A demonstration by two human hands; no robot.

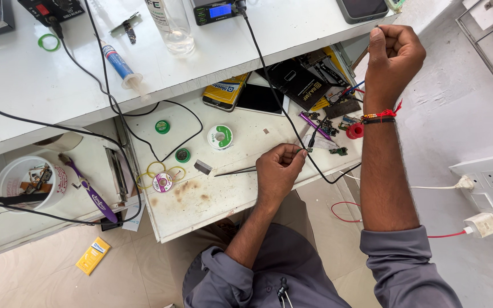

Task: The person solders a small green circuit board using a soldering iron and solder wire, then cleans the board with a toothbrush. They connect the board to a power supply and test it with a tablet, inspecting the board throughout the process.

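You're pinching the tweezers (236, 170) in your left hand (278, 171), long axis pointing left along the drawer (201, 199); your right hand (394, 57) is clenching something thin (can't tell what) well above.

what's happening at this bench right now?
A person sits at a white pull-out drawer strewn with solder spools and phone parts. The left hand holds slim metal tweezers near a thin black cable. The right hand is raised in a fist, pinching something too small to tell.

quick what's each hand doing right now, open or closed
Left hand: closed, pinching slim metal tweezers over the open white drawer.
Right hand: closed fist, raised; its grip contents cannot be told.
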